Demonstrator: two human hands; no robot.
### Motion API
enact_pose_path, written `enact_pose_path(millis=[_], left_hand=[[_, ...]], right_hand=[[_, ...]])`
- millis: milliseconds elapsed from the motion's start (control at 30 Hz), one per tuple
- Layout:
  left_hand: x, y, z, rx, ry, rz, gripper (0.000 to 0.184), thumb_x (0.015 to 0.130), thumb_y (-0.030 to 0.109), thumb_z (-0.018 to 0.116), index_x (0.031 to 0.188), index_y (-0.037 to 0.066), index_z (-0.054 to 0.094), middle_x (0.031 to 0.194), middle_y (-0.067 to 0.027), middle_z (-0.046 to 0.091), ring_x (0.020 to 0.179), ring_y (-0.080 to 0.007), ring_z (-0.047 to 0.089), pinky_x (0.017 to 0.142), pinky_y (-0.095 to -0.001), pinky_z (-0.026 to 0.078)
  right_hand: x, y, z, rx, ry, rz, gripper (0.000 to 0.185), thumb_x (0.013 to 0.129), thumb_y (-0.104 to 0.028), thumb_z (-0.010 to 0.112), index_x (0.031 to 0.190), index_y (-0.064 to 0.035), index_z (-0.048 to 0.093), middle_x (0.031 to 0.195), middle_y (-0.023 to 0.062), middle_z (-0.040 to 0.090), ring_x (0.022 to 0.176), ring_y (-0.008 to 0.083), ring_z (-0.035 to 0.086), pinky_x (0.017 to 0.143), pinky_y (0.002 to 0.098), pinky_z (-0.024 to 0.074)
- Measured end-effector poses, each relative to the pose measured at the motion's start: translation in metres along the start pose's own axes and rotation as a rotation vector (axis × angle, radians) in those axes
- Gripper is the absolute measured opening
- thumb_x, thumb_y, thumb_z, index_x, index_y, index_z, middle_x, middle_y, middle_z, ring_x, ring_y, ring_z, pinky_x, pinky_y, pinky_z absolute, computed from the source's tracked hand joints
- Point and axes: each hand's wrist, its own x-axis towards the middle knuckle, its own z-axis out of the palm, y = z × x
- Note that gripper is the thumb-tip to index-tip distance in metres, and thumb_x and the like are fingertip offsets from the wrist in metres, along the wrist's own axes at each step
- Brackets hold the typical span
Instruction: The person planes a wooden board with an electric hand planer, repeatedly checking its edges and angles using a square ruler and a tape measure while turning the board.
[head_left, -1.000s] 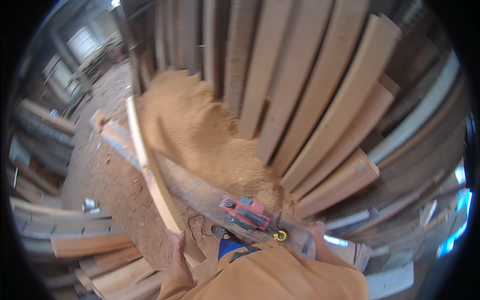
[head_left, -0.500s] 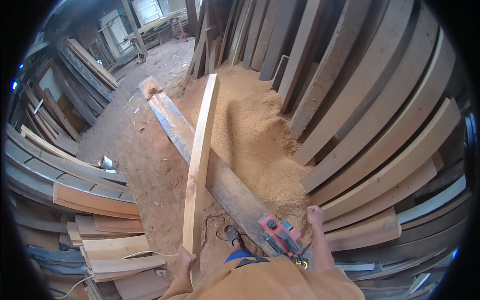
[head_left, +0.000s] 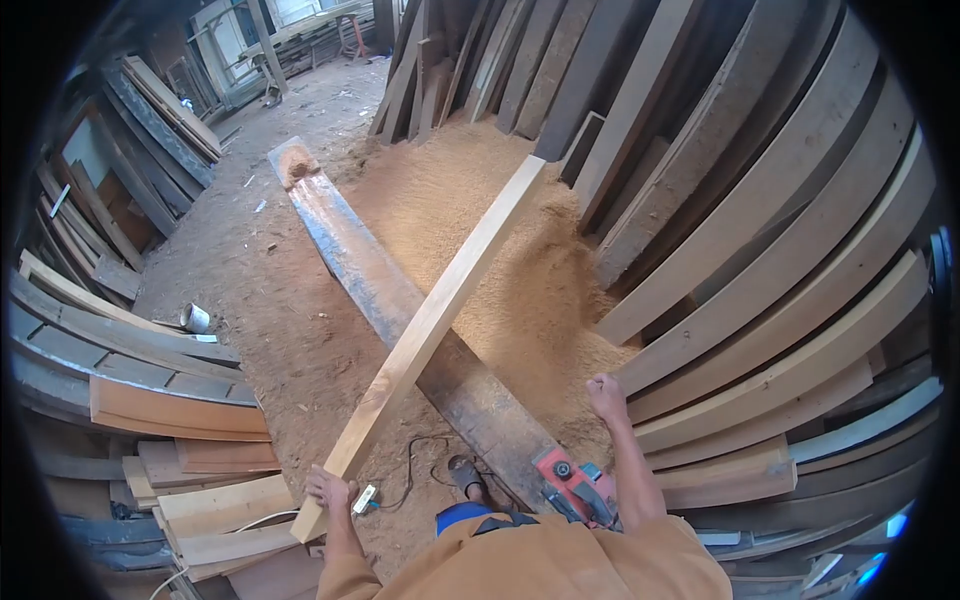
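My left hand is closed around the near end of a long pale wooden beam. The beam slants up to the right, crossing over a wide, worn plank, and its far end is above the sawdust. Out to the right, my right hand forms a fist, with nothing visible in it. Below that hand, a red electric planer rests at the plank's near end, partly hidden by my arm and shirt. A small white-and-blue object shows beside my left hand.
A large sawdust heap spreads right of the plank. Boards lean in rows along the right side. Stacked short boards are at lower left, near a white cup. A dark cord lies near my foot.
The beam has swung clockwise, its far end going right over the sawdust. My left hand has shifted left with its near end. My right fist is a little higher and farther left.
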Motion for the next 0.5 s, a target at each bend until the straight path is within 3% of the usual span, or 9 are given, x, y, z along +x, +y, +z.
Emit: enact_pose_path(millis=[167,333,467,500], left_hand=[[0.018,0.074,-0.013,-0.029,0.164,0.111,0.128,0.074,0.026,0.081,0.164,0.010,-0.010,0.165,-0.0381,-0.002,0.153,-0.0568,-0.001,0.124,-0.0652,0.008],[0.061,0.085,-0.029,0.010,0.274,0.182,0.132,0.070,0.023,0.084,0.164,0.009,-0.009,0.164,-0.0399,-0.001,0.153,-0.0562,0.001,0.125,-0.0619,0.005],[0.086,0.110,-0.059,0.013,0.151,0.080,0.132,0.070,0.021,0.083,0.163,0.007,-0.009,0.164,-0.0396,0.002,0.153,-0.0561,0.005,0.125,-0.0614,0.013],[0.074,0.125,-0.074,0.044,0.115,0.083,0.122,0.077,0.020,0.076,0.162,0.002,-0.010,0.162,-0.0417,0.003,0.152,-0.0575,0.006,0.125,-0.0604,0.010]], right_hand=[[0.024,-0.034,-0.015,-0.119,0.102,-0.059,0.047,0.087,-0.024,0.072,0.124,0.0032,0.062,0.126,0.0278,0.061,0.122,0.0420,0.057,0.107,0.0462,0.0437],[0.060,-0.076,-0.055,-0.212,0.167,-0.176,0.061,0.085,-0.021,0.076,0.137,-0.0010,0.053,0.137,0.0246,0.052,0.129,0.0422,0.048,0.112,0.0486,0.0383],[0.080,-0.104,-0.073,-0.448,0.206,-0.137,0.080,0.082,-0.024,0.080,0.151,-0.0137,0.040,0.151,0.0184,0.039,0.135,0.0419,0.043,0.112,0.0542,0.0378],[0.088,-0.104,-0.073,-0.511,0.209,-0.118,0.084,0.082,-0.025,0.081,0.153,-0.0162,0.037,0.153,0.0177,0.036,0.136,0.0420,0.042,0.112,0.0546,0.0372]])
